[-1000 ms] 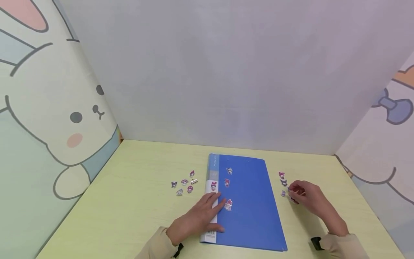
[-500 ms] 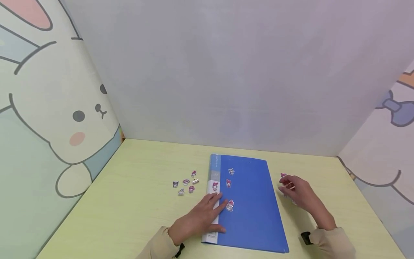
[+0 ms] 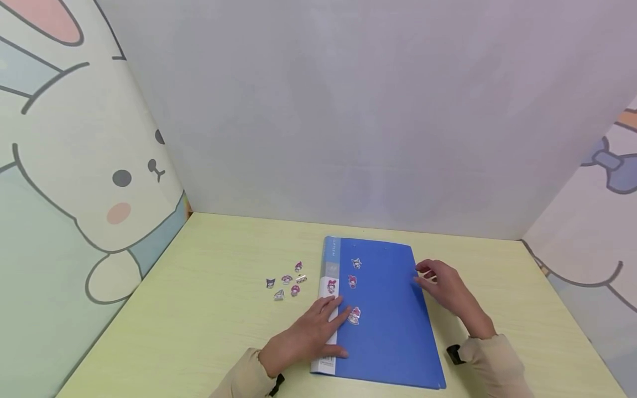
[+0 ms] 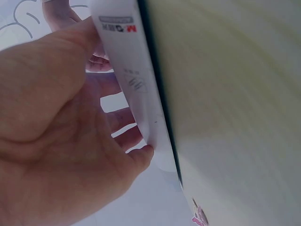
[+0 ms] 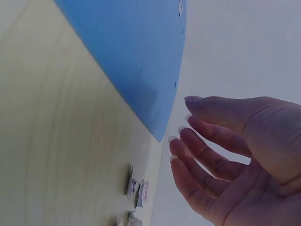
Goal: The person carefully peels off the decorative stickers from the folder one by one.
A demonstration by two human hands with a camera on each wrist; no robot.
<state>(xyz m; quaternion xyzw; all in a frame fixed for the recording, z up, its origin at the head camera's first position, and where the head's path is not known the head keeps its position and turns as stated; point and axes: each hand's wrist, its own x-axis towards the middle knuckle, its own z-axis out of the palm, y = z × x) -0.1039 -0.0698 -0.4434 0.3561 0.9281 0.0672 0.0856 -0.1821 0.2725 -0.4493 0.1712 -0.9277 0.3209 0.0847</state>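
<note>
A blue file folder (image 3: 385, 326) lies closed on the table, its white and light-blue spine to the left. Three cartoon stickers, among them a pink-hooded one (image 3: 354, 315), are on its cover, and another sticker (image 3: 331, 286) is on the spine. Fingers spread, my left hand (image 3: 311, 331) rests over the spine and the cover's left side. My right hand (image 3: 445, 284) hovers at the folder's right edge, fingers loosely bent. In the right wrist view nothing shows between the thumb and fingers. Below that hand are several stickers (image 5: 141, 194), hidden in the head view.
Several more small stickers (image 3: 287, 280) lie in a loose group left of the folder. The pale yellow table (image 3: 199, 309) meets a plain light wall (image 3: 348, 121) behind. Walls with cartoon rabbit pictures (image 3: 89, 166) stand at both sides.
My right hand has moved left and away from me, from the stickers on the right to the folder's edge. The left hand stays on the folder.
</note>
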